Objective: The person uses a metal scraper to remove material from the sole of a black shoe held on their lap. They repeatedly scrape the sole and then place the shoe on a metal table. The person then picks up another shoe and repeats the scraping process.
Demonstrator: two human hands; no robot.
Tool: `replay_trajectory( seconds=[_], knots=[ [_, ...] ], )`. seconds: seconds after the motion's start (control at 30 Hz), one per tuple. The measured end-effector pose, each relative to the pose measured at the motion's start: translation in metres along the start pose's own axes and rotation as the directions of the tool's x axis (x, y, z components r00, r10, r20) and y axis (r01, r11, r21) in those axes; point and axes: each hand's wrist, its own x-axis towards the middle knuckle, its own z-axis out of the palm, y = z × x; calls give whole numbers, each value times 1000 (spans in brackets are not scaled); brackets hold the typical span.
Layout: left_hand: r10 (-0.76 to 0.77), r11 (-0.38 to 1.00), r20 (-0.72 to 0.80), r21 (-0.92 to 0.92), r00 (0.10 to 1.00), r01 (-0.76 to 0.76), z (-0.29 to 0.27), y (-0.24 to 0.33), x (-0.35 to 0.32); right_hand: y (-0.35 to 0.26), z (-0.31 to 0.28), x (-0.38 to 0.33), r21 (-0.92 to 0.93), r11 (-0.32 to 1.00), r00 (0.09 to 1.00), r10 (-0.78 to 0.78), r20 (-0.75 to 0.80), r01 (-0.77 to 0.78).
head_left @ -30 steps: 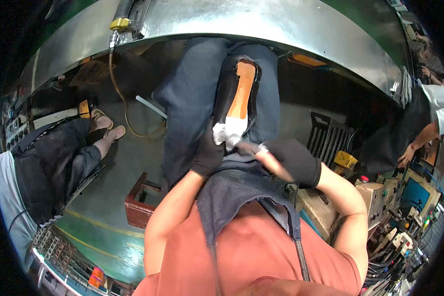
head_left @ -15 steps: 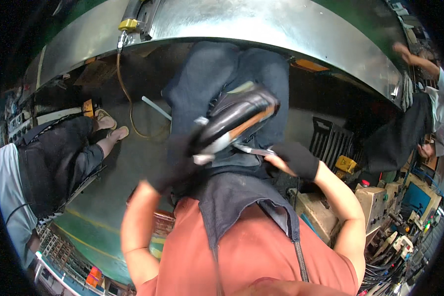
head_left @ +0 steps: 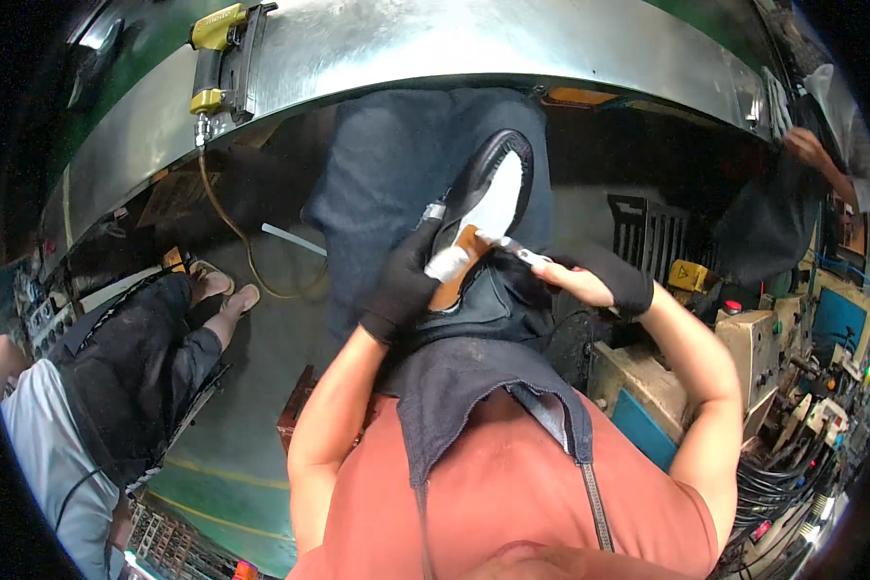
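A black shoe (head_left: 501, 193) rests over my lap with its underside up, showing a white sole area and a tan-brown patch towards the heel. Round its near left side my left hand (head_left: 403, 282) is closed; a black glove covers it, and white wraps show on the fingertips. In my gloved right hand (head_left: 599, 278), bare fingers pinch a slim silver hand tool (head_left: 522, 252). Its tip meets the underside beside the brown patch; the exact kind of tool is too small to tell. A dark apron (head_left: 483, 372) lies under the shoe.
A metal bench (head_left: 435, 39) curves across ahead, with a yellow-and-black nail gun (head_left: 224, 58) and its air hose (head_left: 224, 208) at the left. People sit at left (head_left: 116, 358) and stand at far right (head_left: 841, 174). Machinery boxes (head_left: 744, 353) and cables (head_left: 778, 488) crowd my right side.
The shoe has turned from its side to underside up, exposing the white and brown sole. The tool tip has come up onto it, and my left hand has shifted its grip. My view has shifted slightly.
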Motion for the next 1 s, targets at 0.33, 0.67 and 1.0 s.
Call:
replay_trajectory(
  seconds=[0.33,0.67,1.0],
  knots=[
    [71,989,-159,143,985,-48,22,-40,-2,29,-3,58,-889,377,863,-503,39,260],
    [109,954,-334,301,936,-3,9,-41,36,-76,-12,45,-869,487,993,16,113,91],
    [-11,986,-80,-166,997,-3,-33,-31,46,-1,11,22,-512,849,979,-194,-64,134]
  ],
)
